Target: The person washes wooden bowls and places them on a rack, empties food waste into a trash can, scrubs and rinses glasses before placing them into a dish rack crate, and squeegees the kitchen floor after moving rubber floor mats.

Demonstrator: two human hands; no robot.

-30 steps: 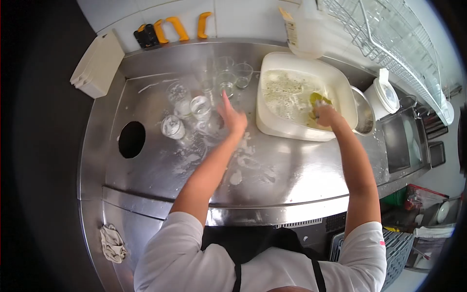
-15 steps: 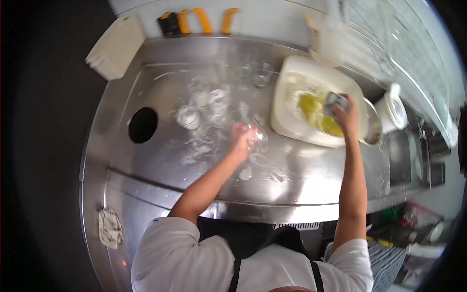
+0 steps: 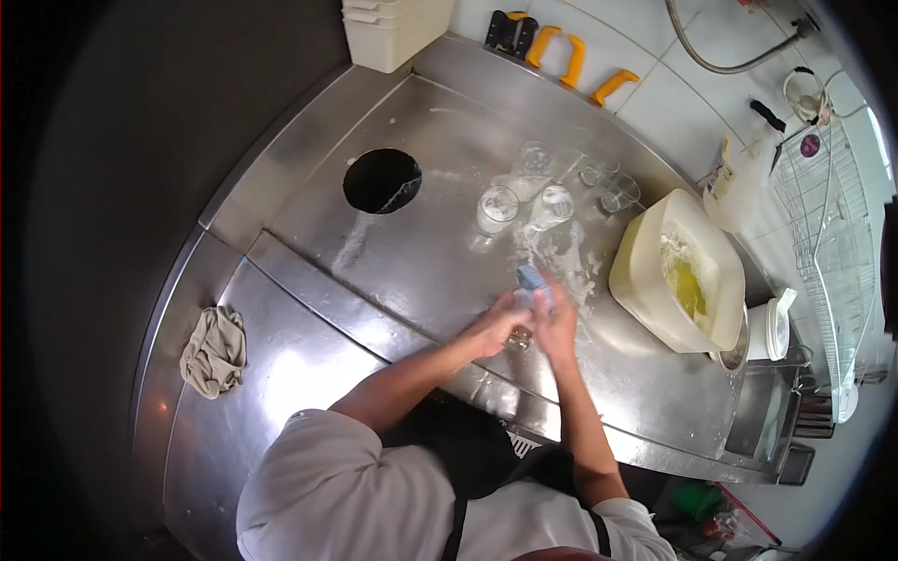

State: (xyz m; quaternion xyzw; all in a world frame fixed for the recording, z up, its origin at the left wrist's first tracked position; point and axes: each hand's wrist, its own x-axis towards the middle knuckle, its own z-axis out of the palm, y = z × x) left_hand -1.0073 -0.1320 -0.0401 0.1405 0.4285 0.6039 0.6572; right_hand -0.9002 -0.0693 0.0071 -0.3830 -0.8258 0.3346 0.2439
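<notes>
My left hand [image 3: 500, 325] is closed round a drinking glass [image 3: 520, 338], mostly hidden by the fingers. Against the glass's upper end, my right hand [image 3: 556, 323] grips a blue-grey sponge [image 3: 530, 277]; both hands are together and slightly smeared by motion. Beyond them on the steel counter stand several glasses, among them a sudsy glass [image 3: 498, 208] and another foamy glass [image 3: 553, 203]. A clearer glass [image 3: 619, 194] is farther right. To the right of my hands sits a cream plastic tub [image 3: 639, 271] with yellow-green soapy water in it.
A round dark hole [image 3: 382, 180] opens in the steel counter [image 3: 440, 252]. At the left lies a crumpled cloth [image 3: 214, 352]. Stacked white containers [image 3: 397, 28] stand at the back. Behind the tub are a white jug [image 3: 745, 192] and a wire rack [image 3: 832, 243]; a lidded white bucket [image 3: 771, 327] stands right of it.
My right hand has left the tub with the sponge and come to the glass in my left hand. The glass is nearer my body. The camera view has turned left.
</notes>
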